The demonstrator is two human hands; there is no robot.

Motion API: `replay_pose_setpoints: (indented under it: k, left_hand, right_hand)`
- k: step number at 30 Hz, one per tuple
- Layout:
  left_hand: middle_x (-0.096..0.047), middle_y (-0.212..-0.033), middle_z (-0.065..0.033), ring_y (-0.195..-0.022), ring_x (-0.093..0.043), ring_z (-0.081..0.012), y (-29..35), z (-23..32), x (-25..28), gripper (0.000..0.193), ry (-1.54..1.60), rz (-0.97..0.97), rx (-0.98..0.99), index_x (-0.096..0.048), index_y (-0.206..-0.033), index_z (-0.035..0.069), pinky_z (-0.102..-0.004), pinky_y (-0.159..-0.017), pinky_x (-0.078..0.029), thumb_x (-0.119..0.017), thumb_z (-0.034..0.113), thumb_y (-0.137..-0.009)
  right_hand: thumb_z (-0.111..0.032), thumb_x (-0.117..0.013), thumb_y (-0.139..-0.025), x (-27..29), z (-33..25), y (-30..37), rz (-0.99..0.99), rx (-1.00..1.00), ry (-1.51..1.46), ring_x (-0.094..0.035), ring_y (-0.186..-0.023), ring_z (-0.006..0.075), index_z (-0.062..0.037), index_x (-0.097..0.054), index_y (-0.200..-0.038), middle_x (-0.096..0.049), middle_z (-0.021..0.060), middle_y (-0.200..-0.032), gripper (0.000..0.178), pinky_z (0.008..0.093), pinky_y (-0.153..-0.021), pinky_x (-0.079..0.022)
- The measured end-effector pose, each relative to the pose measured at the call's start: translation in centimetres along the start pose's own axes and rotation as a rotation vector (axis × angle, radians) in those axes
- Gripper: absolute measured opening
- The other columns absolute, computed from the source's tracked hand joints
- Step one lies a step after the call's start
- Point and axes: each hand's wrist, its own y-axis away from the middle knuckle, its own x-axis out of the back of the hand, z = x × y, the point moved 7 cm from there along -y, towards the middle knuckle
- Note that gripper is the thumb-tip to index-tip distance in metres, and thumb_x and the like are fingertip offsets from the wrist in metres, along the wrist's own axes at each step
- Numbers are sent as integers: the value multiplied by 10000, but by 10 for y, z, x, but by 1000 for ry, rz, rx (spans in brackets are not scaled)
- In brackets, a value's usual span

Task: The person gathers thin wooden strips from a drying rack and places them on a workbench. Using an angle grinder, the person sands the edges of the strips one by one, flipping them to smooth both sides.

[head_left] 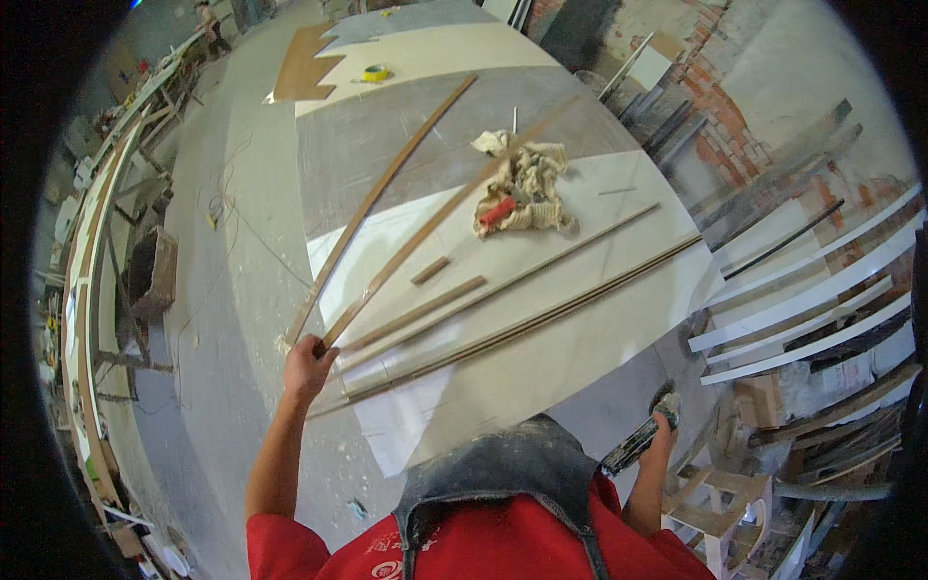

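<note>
My left hand (307,367) is closed around the near end of a long, thin wooden strip (401,253) at the table's left edge. The strip's far end is blurred and passes over a crumpled heap of cream knitted cloth (532,188). Close by on the left lies a second wooden strip (387,193), its near end beside my fingers. At my right side, off the table, my right hand (660,440) grips a dark handheld tool (630,447); its exact kind is unclear. A red object (497,212) rests on the cloth.
More thin strips (522,319) and a short wood piece (430,271) lie on the white sheet (580,333). Farther off are a yellow tape roll (375,72) and a notched brown board (307,68). A wooden stool (720,488) and stacked white strips (802,324) stand right.
</note>
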Motion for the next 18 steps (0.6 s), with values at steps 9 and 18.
replay_pose_setpoints:
  k: [9, 18]
  left_hand:
    - [-703, -863, -249, -849, -691, -431, -137, 3, -62, 354, -28, 70, 113, -688, -888, -24, -498, -753, -528, -749, 325, -881]
    - [-720, -979, -220, -944, -686, -419, -175, -14, -97, 338, -90, 28, 57, -696, -976, 17, -489, -837, -537, -717, 344, -890]
  right_hand:
    - [-211, -820, -747, -1, -22, 15, 200, 111, 56, -593, -1189, 397, -63, -353, -1563, -490, 191, -1458, 951, 542, -860, -525]
    - [-297, -853, -758, -3, -15, -8, 20, -27, -2, -299, -1484, 442, -158, -158, -1644, -292, 216, -1631, 1135, 638, -1109, -351]
